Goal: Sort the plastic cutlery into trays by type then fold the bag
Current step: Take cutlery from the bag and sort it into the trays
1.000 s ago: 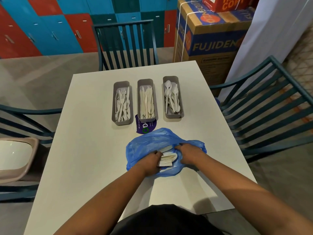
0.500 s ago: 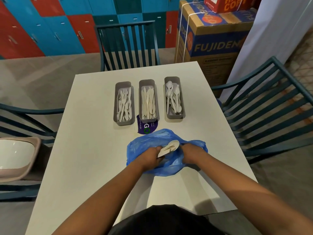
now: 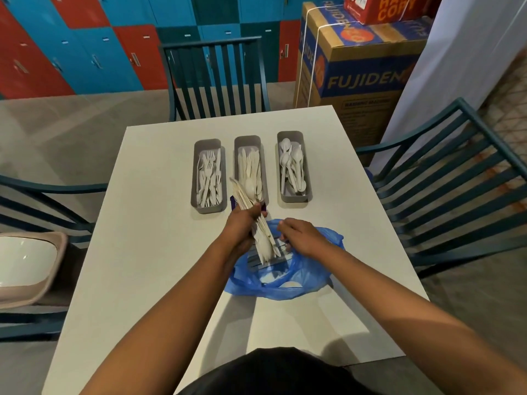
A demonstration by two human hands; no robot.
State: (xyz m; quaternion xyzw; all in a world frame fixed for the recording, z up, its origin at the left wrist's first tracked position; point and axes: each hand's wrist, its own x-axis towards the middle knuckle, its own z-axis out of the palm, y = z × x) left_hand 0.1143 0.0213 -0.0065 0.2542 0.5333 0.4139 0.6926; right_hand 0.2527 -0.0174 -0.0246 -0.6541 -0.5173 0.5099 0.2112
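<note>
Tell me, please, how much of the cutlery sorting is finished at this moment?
Mostly sorted: forks fill the left tray, knives the middle tray, spoons the right tray. The left hand grips a mixed bundle above the blue bag; the right hand reaches toward it. Left: sorting this bundle, folding the bag.

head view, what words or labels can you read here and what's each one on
"FUJIDEN": side of the blue and brown cardboard box, cut off at the right.
"COPY": red box stacked on top; the line above is cropped.
Dark strip label lower on the cardboard box: too blurred to read.
Locker tags: too small.
</note>
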